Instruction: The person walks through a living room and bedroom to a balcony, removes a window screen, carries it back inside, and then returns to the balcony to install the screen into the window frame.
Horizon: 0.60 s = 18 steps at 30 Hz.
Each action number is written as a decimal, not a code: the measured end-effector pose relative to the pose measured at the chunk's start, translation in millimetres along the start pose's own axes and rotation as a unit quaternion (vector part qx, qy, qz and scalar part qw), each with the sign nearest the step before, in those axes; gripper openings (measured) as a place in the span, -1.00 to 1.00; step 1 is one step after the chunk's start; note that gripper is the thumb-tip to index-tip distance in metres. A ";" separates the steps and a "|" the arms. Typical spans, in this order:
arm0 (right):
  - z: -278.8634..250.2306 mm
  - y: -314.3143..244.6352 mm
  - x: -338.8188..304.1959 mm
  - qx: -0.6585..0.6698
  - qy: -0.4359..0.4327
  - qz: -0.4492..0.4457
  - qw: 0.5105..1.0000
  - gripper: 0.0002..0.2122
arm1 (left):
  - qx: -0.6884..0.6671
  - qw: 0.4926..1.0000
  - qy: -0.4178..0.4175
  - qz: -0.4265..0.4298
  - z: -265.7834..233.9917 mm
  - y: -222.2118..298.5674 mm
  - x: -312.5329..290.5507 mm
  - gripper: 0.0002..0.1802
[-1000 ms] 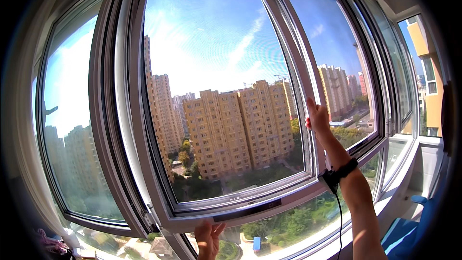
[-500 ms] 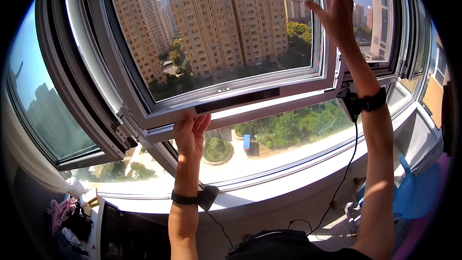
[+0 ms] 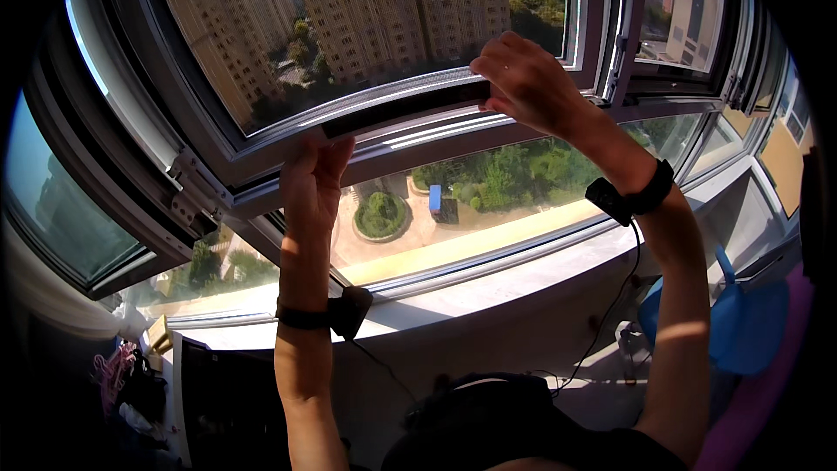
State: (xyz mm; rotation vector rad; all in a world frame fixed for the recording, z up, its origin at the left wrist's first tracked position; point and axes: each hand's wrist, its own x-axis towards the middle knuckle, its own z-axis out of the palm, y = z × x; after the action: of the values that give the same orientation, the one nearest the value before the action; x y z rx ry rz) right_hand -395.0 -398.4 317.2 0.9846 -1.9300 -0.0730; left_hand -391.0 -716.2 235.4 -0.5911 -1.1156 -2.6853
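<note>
one dark strip (image 3: 406,111) ran lengthwise along the bottom of the window frame (image 3: 268,155), right end tipped up a bit. left hand (image 3: 311,180) was at the frame's lower edge, strip off to its right, fingers bent, couldn't tell if they gripped. right hand (image 3: 530,85) looked nearer tbh, fingers curled over the strip's right end, pinch unclear.

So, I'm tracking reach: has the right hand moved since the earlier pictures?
Yes: down and left along the window frame, the right hand now at the right end of the dark strip.
</note>
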 end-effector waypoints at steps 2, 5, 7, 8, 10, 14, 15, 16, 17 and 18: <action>4.2 -4.7 2.2 -0.016 0.007 -0.037 0.999 -0.61 | 0.015 0.999 0.032 0.000 4.4 7.5 -1.6 -0.79; 9.1 0.9 0.3 -0.017 0.018 -0.063 0.998 -0.62 | 0.010 0.999 0.044 -0.023 2.3 8.5 1.6 -0.78; 11.8 6.2 -0.5 -0.035 0.028 -0.069 0.997 -0.63 | 0.026 0.997 0.025 -0.064 12.6 13.7 3.0 -0.78; 13.4 8.4 -0.8 -0.045 0.034 -0.073 0.996 -0.63 | 0.044 0.995 0.000 -0.094 20.2 18.0 2.7 -0.77; 19.4 13.7 0.4 -0.062 0.035 -0.066 0.995 -0.66 | 0.092 0.986 -0.026 -0.136 28.3 25.2 2.5 -0.76; 29.8 23.9 5.2 -0.107 0.006 -0.073 0.991 -0.69 | 0.282 0.953 -0.017 -0.113 36.3 36.3 -8.3 -0.77; 31.5 25.2 6.8 -0.107 0.002 -0.073 0.992 -0.68 | 0.345 0.935 -0.010 -0.084 39.0 38.1 -8.1 -0.79; 32.7 26.9 7.6 -0.108 -0.002 -0.073 0.991 -0.68 | 0.447 0.894 -0.012 -0.006 42.0 36.3 -5.8 -0.81; 33.5 29.3 7.6 -0.109 -0.007 -0.072 0.991 -0.68 | 0.541 0.837 -0.015 0.073 46.4 31.9 -2.6 -0.82; 35.5 27.9 12.9 -0.107 -0.003 -0.076 0.991 -0.67 | 0.629 0.762 -0.009 0.151 48.0 32.1 -2.7 -0.82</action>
State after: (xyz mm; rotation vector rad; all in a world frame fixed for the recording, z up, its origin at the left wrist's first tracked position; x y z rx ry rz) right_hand -441.9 -399.7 318.3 0.9860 -1.8067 -0.3639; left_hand -364.7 -704.7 285.6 -0.4213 -2.1611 -1.1460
